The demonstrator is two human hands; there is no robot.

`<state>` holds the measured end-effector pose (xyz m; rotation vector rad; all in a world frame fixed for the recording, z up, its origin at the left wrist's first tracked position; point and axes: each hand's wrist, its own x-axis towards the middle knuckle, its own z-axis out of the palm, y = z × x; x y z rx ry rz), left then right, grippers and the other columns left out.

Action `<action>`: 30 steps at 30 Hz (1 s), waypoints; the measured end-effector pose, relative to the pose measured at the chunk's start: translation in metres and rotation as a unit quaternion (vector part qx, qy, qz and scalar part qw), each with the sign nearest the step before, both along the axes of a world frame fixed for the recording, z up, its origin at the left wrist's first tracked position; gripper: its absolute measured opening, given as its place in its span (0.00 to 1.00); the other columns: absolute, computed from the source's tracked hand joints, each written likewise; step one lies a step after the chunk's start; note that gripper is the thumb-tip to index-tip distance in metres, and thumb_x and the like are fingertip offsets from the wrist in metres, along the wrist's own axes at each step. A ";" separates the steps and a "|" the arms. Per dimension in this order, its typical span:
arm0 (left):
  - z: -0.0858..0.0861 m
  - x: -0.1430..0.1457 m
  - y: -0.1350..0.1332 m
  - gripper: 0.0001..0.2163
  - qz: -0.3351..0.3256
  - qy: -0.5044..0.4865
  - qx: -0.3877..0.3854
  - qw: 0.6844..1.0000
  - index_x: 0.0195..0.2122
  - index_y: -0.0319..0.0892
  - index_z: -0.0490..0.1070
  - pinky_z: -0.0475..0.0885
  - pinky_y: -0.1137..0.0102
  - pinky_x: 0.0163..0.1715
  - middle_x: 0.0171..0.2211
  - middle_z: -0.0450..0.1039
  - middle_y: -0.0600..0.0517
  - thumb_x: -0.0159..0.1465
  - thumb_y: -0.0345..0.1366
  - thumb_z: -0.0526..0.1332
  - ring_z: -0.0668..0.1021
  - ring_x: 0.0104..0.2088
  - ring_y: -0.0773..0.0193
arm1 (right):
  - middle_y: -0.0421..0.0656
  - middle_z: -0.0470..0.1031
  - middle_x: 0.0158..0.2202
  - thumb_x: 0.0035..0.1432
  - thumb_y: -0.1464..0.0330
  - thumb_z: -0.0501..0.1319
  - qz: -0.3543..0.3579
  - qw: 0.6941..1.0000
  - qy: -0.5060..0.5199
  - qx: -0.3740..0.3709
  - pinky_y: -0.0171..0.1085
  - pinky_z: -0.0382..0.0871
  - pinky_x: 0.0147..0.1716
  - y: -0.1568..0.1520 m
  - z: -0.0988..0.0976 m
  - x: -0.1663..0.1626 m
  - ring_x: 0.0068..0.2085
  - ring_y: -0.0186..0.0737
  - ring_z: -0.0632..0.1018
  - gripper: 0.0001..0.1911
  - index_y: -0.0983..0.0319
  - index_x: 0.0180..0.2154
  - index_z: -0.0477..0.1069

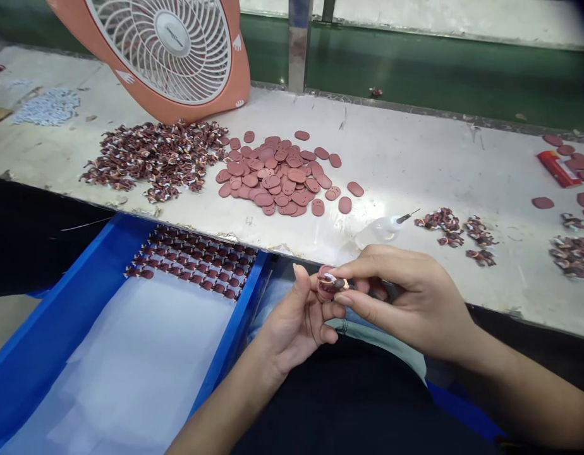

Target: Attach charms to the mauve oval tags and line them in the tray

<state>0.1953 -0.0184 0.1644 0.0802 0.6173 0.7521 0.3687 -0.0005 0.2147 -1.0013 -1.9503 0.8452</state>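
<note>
In front of the bench edge my two hands meet. My left hand (pixel 301 322) is closed around a reddish-brown oval base (pixel 326 272) between thumb and fingers. A small brown figurine (pixel 338 284) with white and orange details is pinched by the thumb and forefinger of my right hand (pixel 406 297), against the base. Just beyond my right hand a clear glue bottle (pixel 380 230) with a thin needle tip lies on the bench. Loose oval bases (pixel 282 177) form a pile further back, beside a heap of brown figurines (pixel 154 155).
A blue tray (pixel 95 268) at lower left holds rows of based figurines (pixel 192 259) on white sheets. An orange fan (pixel 173 50) stands on the bench (pixel 415 158). Small figurine groups (pixel 444 224) and a red packet (pixel 557 169) lie right; a green conveyor (pixel 438 69) runs behind.
</note>
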 end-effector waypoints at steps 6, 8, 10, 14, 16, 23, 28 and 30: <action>0.004 -0.006 -0.008 0.16 0.247 0.257 0.104 0.928 0.34 0.41 0.78 0.71 0.80 0.21 0.30 0.74 0.56 0.51 0.45 0.77 0.74 0.27 0.72 | 0.42 0.78 0.31 0.61 0.77 0.66 -0.101 0.945 -0.134 0.280 0.33 0.72 0.29 0.000 -0.025 -0.022 0.29 0.34 0.78 0.13 0.64 0.48 0.75; 0.003 -0.008 -0.010 0.15 0.267 0.284 0.142 0.910 0.32 0.42 0.78 0.71 0.80 0.22 0.30 0.74 0.55 0.50 0.42 0.78 0.74 0.28 0.71 | 0.42 0.79 0.29 0.62 0.76 0.66 -0.100 0.922 -0.156 0.339 0.34 0.70 0.28 0.002 -0.033 -0.031 0.28 0.35 0.76 0.13 0.65 0.49 0.74; 0.001 -0.011 -0.010 0.14 0.273 0.293 0.160 0.902 0.31 0.43 0.77 0.71 0.79 0.23 0.30 0.75 0.55 0.50 0.41 0.78 0.74 0.28 0.72 | 0.42 0.79 0.28 0.63 0.76 0.65 -0.087 0.920 -0.152 0.350 0.35 0.67 0.26 0.005 -0.039 -0.041 0.26 0.35 0.74 0.12 0.66 0.49 0.74; 0.000 -0.017 -0.008 0.13 0.288 0.308 0.128 0.898 0.30 0.42 0.76 0.70 0.78 0.23 0.29 0.74 0.55 0.51 0.43 0.77 0.72 0.26 0.72 | 0.42 0.78 0.27 0.63 0.76 0.65 -0.062 0.925 -0.152 0.343 0.36 0.66 0.26 0.011 -0.042 -0.057 0.26 0.35 0.74 0.10 0.68 0.46 0.74; 0.001 -0.020 -0.007 0.14 0.296 0.304 0.100 0.900 0.31 0.42 0.76 0.70 0.78 0.23 0.30 0.75 0.54 0.51 0.44 0.76 0.74 0.27 0.71 | 0.43 0.77 0.27 0.62 0.76 0.66 -0.055 0.926 -0.161 0.337 0.37 0.65 0.26 0.009 -0.038 -0.061 0.26 0.36 0.74 0.10 0.69 0.47 0.74; -0.036 -0.084 0.000 0.20 0.346 0.541 0.052 0.765 0.38 0.43 0.75 0.75 0.73 0.26 0.37 0.77 0.51 0.52 0.52 0.72 0.81 0.36 0.62 | 0.39 0.76 0.24 0.62 0.76 0.66 0.087 0.935 -0.159 0.304 0.38 0.65 0.22 -0.015 -0.013 -0.046 0.22 0.32 0.72 0.05 0.69 0.41 0.76; -0.095 -0.208 0.008 0.15 0.352 0.708 -0.009 0.613 0.45 0.40 0.73 0.77 0.68 0.37 0.44 0.77 0.47 0.61 0.43 0.67 0.80 0.46 0.58 | 0.42 0.77 0.26 0.61 0.78 0.66 0.061 0.941 -0.185 0.275 0.38 0.67 0.25 -0.018 -0.030 -0.025 0.24 0.34 0.74 0.07 0.69 0.42 0.75; -0.114 -0.253 0.012 0.12 0.302 0.761 -0.032 0.573 0.45 0.37 0.74 0.77 0.63 0.42 0.43 0.78 0.46 0.63 0.38 0.66 0.80 0.46 0.56 | 0.42 0.76 0.26 0.60 0.80 0.67 0.047 0.946 -0.187 0.260 0.38 0.67 0.25 -0.020 -0.039 -0.019 0.25 0.34 0.73 0.08 0.69 0.42 0.75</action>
